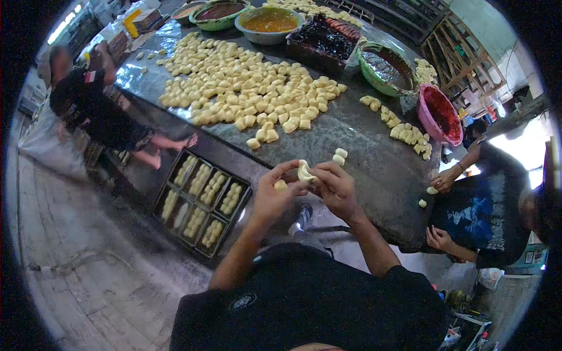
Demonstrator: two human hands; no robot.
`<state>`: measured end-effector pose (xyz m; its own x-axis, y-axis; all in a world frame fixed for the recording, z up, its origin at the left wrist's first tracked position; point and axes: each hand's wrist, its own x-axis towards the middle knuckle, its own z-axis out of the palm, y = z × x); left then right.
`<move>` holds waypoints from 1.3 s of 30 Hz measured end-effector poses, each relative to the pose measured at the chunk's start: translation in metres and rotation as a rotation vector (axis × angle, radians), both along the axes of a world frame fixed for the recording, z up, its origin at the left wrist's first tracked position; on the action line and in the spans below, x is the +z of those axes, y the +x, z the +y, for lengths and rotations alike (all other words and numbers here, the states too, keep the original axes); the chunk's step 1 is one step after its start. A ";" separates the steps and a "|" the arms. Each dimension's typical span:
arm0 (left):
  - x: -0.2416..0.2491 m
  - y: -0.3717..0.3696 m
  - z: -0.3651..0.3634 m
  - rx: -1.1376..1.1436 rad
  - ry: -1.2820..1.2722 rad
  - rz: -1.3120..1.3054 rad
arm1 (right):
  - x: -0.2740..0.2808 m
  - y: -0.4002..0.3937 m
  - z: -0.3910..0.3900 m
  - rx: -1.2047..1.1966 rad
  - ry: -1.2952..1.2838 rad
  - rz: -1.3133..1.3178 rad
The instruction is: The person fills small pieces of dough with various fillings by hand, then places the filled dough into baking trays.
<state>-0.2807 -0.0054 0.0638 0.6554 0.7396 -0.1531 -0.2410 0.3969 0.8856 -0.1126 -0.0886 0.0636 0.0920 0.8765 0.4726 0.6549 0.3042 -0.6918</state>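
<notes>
Both hands meet above the near edge of the dark table (374,169). A pale piece of dough (305,171), bent into a curve, is pinched between the fingertips of my left hand (276,190) and my right hand (338,190). A second dough piece (281,185) rests in my left palm, partly covered by the fingers. Just beyond my right hand, two small dough pieces (339,157) lie on the table. Farther off spreads a large heap of dough pieces (252,85).
Black trays (202,202) with dough rows sit low at the left. Bowls of filling (269,23), a dark box (324,41), a green bowl (386,67) and a pink bowl (439,114) line the far side. One person (93,99) stands left; another (486,205) handles dough at right.
</notes>
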 end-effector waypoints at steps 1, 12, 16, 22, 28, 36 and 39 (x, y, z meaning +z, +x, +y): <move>0.001 -0.012 -0.003 0.068 0.325 0.041 | -0.004 -0.011 -0.003 0.046 -0.106 0.294; 0.013 -0.092 -0.052 0.422 0.582 0.037 | 0.016 -0.130 -0.026 0.109 0.138 0.502; -0.001 -0.102 -0.055 0.296 0.291 -0.106 | 0.015 -0.148 -0.027 -0.185 0.286 0.490; 0.003 -0.112 -0.050 0.299 1.192 -0.083 | 0.002 -0.138 -0.044 -0.002 -0.259 1.483; 0.005 -0.094 -0.047 0.339 1.069 -0.030 | 0.021 -0.148 -0.061 -0.111 0.048 0.779; -0.007 -0.043 -0.053 0.055 0.416 0.141 | 0.018 -0.100 -0.070 -0.222 -0.134 1.007; -0.004 -0.006 -0.049 0.096 0.477 0.128 | -0.015 -0.061 -0.073 -0.227 -0.263 0.922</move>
<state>-0.2870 -0.0549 0.0601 0.5792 0.8027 0.1419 -0.1344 -0.0776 0.9879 -0.1740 -0.1621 0.0485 0.5052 0.8596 -0.0767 -0.1515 0.0009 -0.9885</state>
